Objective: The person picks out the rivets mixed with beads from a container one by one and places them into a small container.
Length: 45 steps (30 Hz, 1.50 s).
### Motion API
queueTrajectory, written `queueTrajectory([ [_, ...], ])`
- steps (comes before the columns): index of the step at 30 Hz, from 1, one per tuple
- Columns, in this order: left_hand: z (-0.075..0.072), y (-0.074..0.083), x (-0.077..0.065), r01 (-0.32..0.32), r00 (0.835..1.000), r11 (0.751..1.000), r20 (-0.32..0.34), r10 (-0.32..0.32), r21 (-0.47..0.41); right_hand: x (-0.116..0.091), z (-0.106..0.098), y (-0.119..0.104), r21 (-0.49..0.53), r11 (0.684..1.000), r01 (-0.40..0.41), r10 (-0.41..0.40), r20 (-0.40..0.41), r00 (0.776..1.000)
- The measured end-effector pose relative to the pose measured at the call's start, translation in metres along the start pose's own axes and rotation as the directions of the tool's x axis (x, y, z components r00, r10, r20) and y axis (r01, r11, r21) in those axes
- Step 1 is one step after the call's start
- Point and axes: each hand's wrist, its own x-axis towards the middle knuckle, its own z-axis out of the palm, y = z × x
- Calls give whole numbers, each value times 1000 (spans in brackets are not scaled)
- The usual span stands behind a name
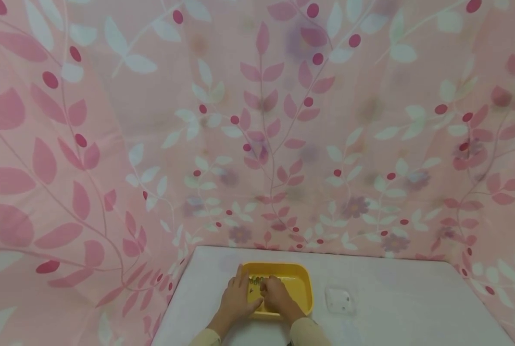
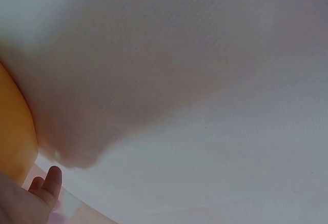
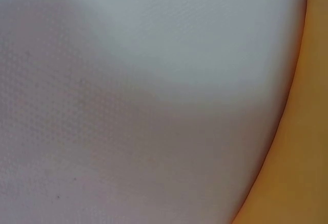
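Observation:
A yellow tray (image 1: 307, 283) with rounded corners lies on the white-covered table. My left hand (image 1: 236, 296) rests along its left rim, fingers extended forward and thumb reaching over the inside. Several small greenish, glassy round pieces, like marbles or beads (image 1: 255, 281), lie at the far left of the tray floor. My right hand (image 1: 277, 294) is inside the tray just right of them, fingers curled downward; whether they pinch a piece is hidden. In the left wrist view, left fingertips (image 2: 53, 180) show beside the tray's outer wall (image 2: 13, 121). The right wrist view shows only tray wall (image 3: 302, 147) and cloth.
Right of the tray lies a small clear plastic container or lid (image 1: 339, 301) with a few tiny dark specks on it. The white tabletop (image 1: 404, 298) extends right. Pink leaf-patterned fabric (image 1: 274, 144) hangs behind the table and along both sides.

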Motion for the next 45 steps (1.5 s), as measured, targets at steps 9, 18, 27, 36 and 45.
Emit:
queueTrajectory([
  [9,3,-2,1,-25,998,1000,-57,24,-10,2,-2,1,86,996,29,-27,-17,999],
  [18,8,-5,2,12,1000,1000,6,-12,-5,-1,-5,4,248,968,-48,49,0,999],
  [27,7,-2,0,19,999,1000,33,-19,12,-4,-6,9,485,859,-164,179,14,984],
  [36,0,1,3,21,1000,1000,10,-21,6,0,-19,2,516,848,-122,164,-37,986],
  [45,2,0,1,30,999,999,18,-30,-9,-1,-22,-2,541,834,-105,151,-40,988],
])
